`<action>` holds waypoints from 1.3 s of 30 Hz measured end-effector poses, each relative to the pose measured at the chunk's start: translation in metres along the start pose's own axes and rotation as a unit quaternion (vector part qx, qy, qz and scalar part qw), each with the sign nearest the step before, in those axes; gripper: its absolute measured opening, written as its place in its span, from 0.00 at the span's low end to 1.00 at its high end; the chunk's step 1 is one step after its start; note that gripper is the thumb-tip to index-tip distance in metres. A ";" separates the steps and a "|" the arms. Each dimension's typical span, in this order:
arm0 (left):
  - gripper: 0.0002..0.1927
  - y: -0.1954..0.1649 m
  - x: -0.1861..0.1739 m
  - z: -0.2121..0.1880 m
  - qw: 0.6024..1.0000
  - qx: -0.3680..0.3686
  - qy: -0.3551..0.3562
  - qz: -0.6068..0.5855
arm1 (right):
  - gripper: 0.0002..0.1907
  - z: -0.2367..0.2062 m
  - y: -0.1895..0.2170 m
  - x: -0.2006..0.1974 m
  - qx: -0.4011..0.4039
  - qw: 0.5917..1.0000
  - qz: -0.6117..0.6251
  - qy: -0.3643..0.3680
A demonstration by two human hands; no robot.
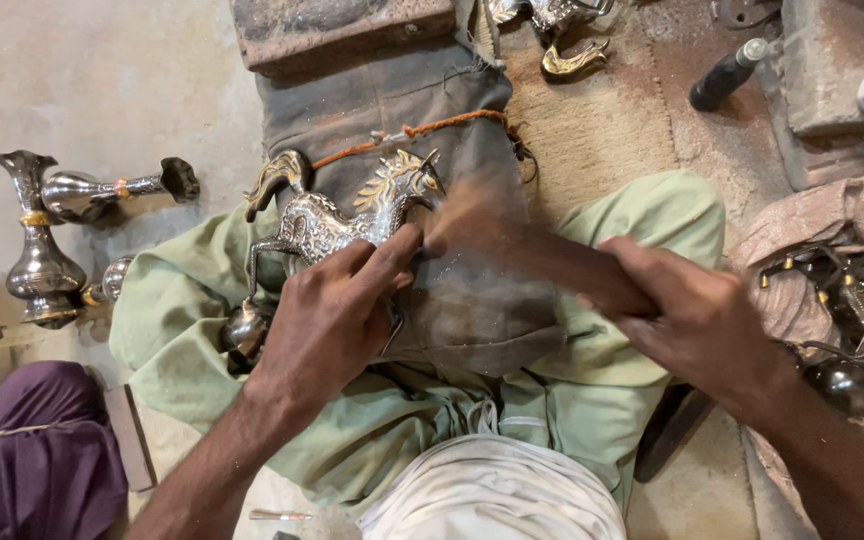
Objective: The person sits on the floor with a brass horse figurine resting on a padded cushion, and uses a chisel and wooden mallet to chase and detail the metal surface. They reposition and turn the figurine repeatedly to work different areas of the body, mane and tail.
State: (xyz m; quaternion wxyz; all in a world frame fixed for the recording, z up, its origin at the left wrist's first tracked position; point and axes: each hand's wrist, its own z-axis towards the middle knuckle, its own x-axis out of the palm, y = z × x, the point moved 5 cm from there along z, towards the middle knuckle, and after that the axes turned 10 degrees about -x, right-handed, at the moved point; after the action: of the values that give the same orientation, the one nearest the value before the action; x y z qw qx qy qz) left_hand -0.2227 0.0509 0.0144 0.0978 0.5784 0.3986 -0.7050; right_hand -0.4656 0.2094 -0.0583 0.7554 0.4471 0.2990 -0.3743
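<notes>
Metal horse figurine, silver w/ gold mane & tail, lies on its side on a grey cloth pad across the seated person's lap, head toward the wooden mallet. Pale green trousers spread beneath the horse. Left hand clamps the horse's body, thumb & fingers pressed along its back. Right hand, just right of the horse, is closed round the mallet handle; mallet head is motion-blurred at the horse's head. Silver vases stand well left of the horse.
</notes>
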 end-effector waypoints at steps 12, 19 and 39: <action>0.40 0.004 -0.001 -0.004 1.000 0.005 0.005 -0.006 | 0.32 -0.002 0.005 0.001 -0.027 0.998 -0.058 0.007; 0.44 0.005 -0.004 -0.005 0.999 0.022 0.005 -0.036 | 0.29 -0.003 0.004 -0.001 0.012 0.999 0.037 -0.016; 0.39 0.018 -0.005 -0.013 1.000 -0.001 0.008 -0.017 | 0.31 0.002 0.006 -0.009 -0.011 0.998 0.010 -0.057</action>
State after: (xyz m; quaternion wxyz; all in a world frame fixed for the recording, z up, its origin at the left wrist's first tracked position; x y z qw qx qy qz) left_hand -0.2009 0.0463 0.0107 0.0831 0.5773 0.4095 -0.7015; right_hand -0.4652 0.2120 -0.0473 0.7798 0.4194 0.2552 -0.3884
